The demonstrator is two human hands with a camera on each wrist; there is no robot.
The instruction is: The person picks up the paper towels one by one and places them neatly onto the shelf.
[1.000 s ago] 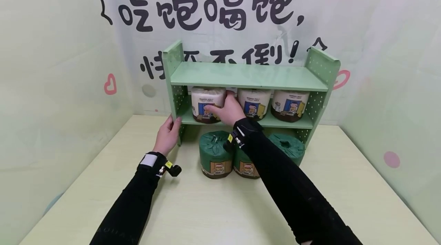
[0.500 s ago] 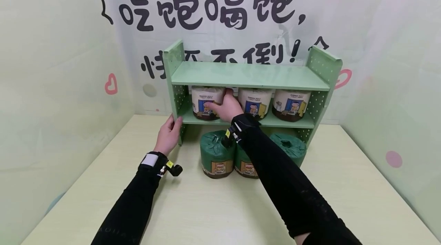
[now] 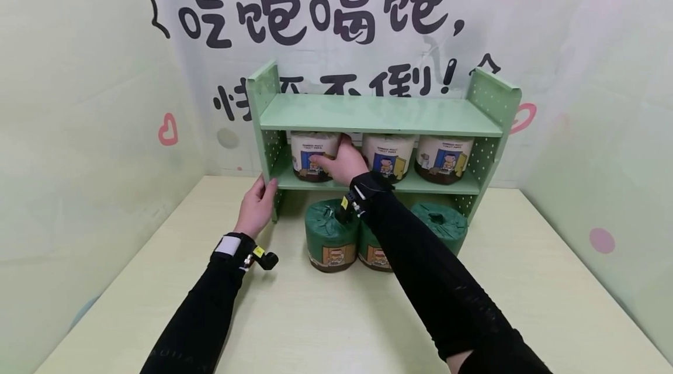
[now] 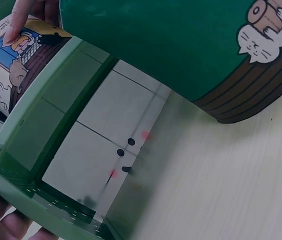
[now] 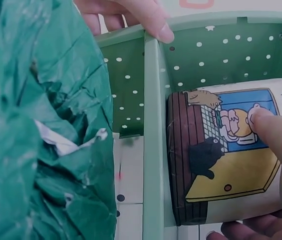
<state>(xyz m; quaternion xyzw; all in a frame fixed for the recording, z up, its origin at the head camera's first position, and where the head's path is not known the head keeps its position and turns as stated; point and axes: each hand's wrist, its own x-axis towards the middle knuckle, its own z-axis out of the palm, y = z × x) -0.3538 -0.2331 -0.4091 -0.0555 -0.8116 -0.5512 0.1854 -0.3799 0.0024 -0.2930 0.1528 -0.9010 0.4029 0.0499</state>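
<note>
On the left of the green shelf rack's middle level stands a white toilet paper roll with a cartoon wrapper. My right hand grips it, thumb across its front and fingers behind its right side. In the right wrist view the thumb presses the printed picture of the roll. At the rack's left side panel, my left hand holds the edge, with the thumb in front and the other fingers on the outer side. Two more white toilet paper rolls, a middle one and a right one, share that level.
Green-wrapped toilet paper rolls stand on the pale table below: a left one, a middle one partly behind my right arm, and a right one. A printed backdrop hangs behind the rack.
My right hand has pushed the left white roll slightly deeper into the rack. The left hand has kept its hold on the side panel. The green rolls have not moved.
</note>
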